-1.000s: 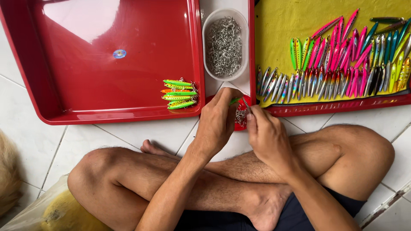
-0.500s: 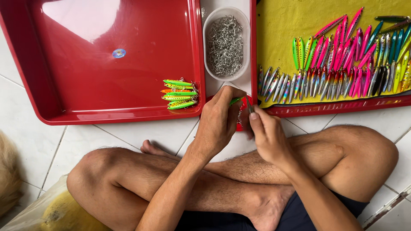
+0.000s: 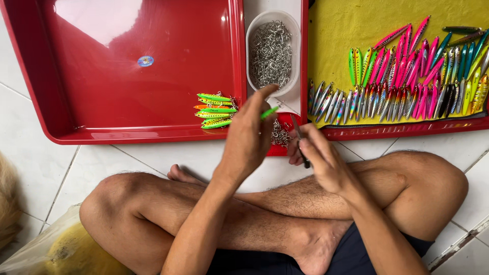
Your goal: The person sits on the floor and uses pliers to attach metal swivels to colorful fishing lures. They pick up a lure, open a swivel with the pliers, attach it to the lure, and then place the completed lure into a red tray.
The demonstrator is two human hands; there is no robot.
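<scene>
Over on the left sits a big red tray (image 3: 127, 61), mostly bare, resting on the white tiled floor (image 3: 153, 158). Near its lower right corner lies a small stack of green and orange fishing lures (image 3: 215, 110). Just right of that tray stands a white tub of small metal rings (image 3: 272, 51), and below it a small red lid (image 3: 279, 136) holds a loose pile of the same rings. The person sits cross-legged on the floor, and the left hand (image 3: 250, 136) is raised above that lid, fingers closed around a green lure (image 3: 270, 112) whose tip pokes out toward the tub. Just beside it, the right hand (image 3: 318, 153) grips a dark slim tool (image 3: 300, 140). Farther right, a second red tray (image 3: 402, 130) lined with yellow cloth carries rows of silver, pink, green and teal lures (image 3: 402, 76).
</scene>
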